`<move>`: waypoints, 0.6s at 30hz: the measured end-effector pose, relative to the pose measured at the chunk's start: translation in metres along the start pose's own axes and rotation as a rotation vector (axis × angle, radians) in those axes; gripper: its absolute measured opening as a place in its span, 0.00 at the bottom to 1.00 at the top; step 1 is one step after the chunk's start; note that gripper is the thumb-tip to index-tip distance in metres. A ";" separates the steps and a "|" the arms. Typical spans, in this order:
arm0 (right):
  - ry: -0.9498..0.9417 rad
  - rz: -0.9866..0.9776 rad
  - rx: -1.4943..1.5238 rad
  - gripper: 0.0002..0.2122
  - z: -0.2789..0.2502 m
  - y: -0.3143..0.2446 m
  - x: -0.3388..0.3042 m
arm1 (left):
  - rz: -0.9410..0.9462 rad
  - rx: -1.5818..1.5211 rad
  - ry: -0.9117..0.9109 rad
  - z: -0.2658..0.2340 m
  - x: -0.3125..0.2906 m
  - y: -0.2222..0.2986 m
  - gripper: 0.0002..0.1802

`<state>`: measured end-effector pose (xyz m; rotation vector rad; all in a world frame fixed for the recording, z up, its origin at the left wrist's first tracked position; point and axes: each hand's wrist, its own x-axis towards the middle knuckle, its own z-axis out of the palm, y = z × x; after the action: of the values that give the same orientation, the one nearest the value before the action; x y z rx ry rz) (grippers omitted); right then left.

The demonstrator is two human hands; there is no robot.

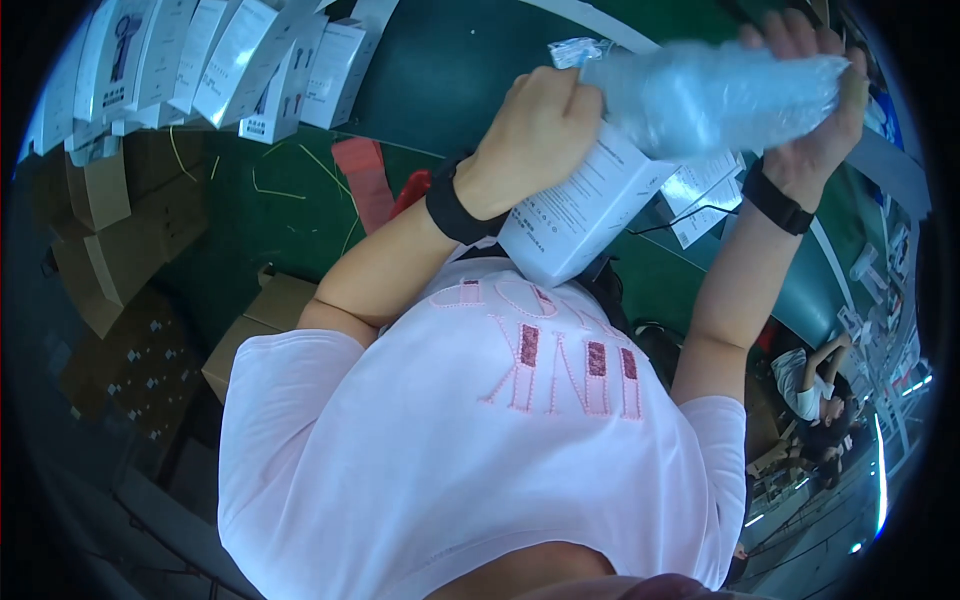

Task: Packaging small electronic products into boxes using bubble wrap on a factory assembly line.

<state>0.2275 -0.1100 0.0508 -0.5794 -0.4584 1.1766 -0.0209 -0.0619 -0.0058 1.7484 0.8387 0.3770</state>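
A white printed box point(585, 205) is tilted close against my shirt, with my left hand point(550, 125) closed at its upper left edge; the fingertips are hidden. Across the top of the box lies a long item in clear plastic wrap point(710, 98), blurred by motion, its left end beside my left thumb. What is inside the wrap cannot be made out. My right hand point(825, 110) is closed round the right end of the wrapped item, the fingers curling over it from behind.
Several white boxes point(230, 70) stand in a row on the dark green table point(420, 75) at the far left. White printed sheets or boxes point(700, 195) lie right of my box. Brown cartons point(120, 220) stand lower left. Another person point(805, 385) is off to the right.
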 end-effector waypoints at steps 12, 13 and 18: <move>0.182 0.139 -0.569 0.14 0.095 0.046 -0.020 | -0.241 -0.839 -0.306 -0.036 -0.049 -0.005 0.19; 0.181 0.137 -0.571 0.14 0.113 0.056 -0.018 | -0.044 -0.655 -0.174 -0.035 -0.050 -0.009 0.18; -0.030 0.149 -0.858 0.16 0.121 0.078 -0.022 | 0.137 -0.409 0.054 -0.049 -0.055 -0.021 0.15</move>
<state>0.0900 -0.0875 0.0936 -1.3494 -0.9700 1.0992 -0.0967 -0.0632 -0.0002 1.4206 0.6275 0.6422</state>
